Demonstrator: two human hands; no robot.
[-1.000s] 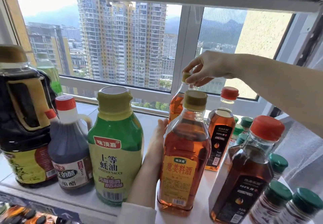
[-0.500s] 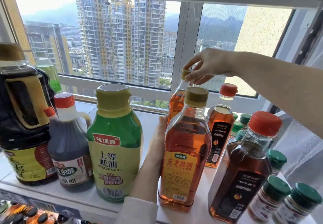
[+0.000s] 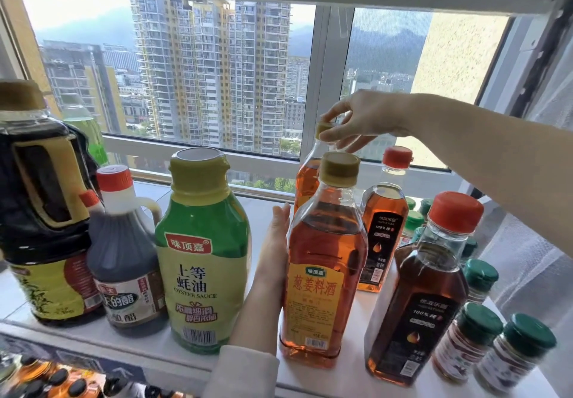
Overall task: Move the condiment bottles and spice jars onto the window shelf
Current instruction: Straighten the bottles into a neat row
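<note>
Window shelf point(image 3: 353, 376), nearly stocked: sauce bottles point(image 3: 201, 258) and spice jars point(image 3: 477, 326) stand on it, right hand point(image 3: 366, 118) pinching the rear amber bottle point(image 3: 305, 177) by its cap, left hand point(image 3: 274, 258) flat-fingered against the cooking-wine bottle point(image 3: 325, 273), blurred bottles below point(image 3: 46, 379) seemingly unmoved.

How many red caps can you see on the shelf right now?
4. One on the dark vinegar bottle at left, a small cap just behind it, one on the back bottle by the window, one on the front right bottle. More may be hidden.
</note>
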